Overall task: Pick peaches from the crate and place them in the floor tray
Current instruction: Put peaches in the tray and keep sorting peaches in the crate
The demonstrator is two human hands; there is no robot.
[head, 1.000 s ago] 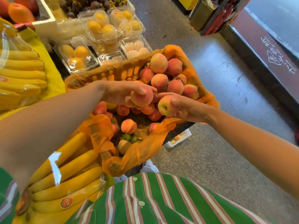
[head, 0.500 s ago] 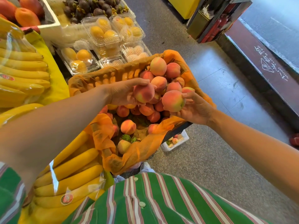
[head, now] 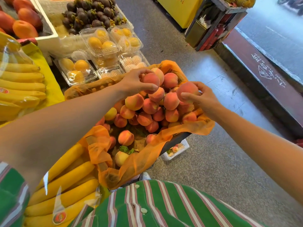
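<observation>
Overhead, left fingers (head: 151, 87) curled round a fuzzy peach (head: 150, 79), right fingers (head: 186, 96) pinching a blushed peach (head: 187, 90)

— What sort of place was it?
— A fruit shop or market stall. Goods for sale stood all round the peach crate (head: 176, 140): behind it, clear boxes (head: 98, 41) of yellow fruit and a heap of mangosteens (head: 91, 13); left of it, bagged bananas (head: 23, 86) with brand stickers.
— Closed in?
— No. Right of the crate, speckled floor (head: 213, 161) ran to a doorstep (head: 265, 76) and the street.
</observation>
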